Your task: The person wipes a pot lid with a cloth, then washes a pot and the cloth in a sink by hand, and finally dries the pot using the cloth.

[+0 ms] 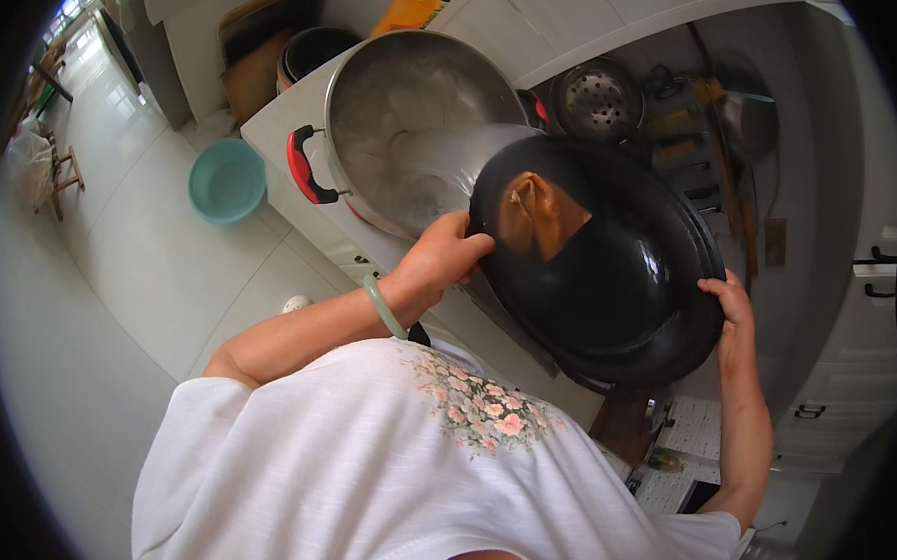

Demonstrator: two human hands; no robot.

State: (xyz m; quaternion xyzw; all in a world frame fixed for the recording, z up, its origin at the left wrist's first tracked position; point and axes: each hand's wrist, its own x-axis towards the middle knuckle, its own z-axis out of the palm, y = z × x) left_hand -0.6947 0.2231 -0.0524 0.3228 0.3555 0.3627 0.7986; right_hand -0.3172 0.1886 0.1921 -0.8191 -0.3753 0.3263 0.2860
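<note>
A black wok is tilted between my two hands, and clear water streams over its rim into a large steel pot with red-and-black handles. My left hand, below a green bangle, grips the wok's edge nearest the pot. On the opposite edge, my right hand holds the rim with the thumb on the inner side. A brown piece of cloth or similar sheet shows against the wok's inner wall near my left hand; whether I hold it cannot be told. Steam or haze hangs in the pot.
A turquoise basin stands on the tiled floor beyond the counter. Behind the pot are an orange bottle and a dark pot. A perforated steel ladle or strainer and other utensils lie or hang at the wall.
</note>
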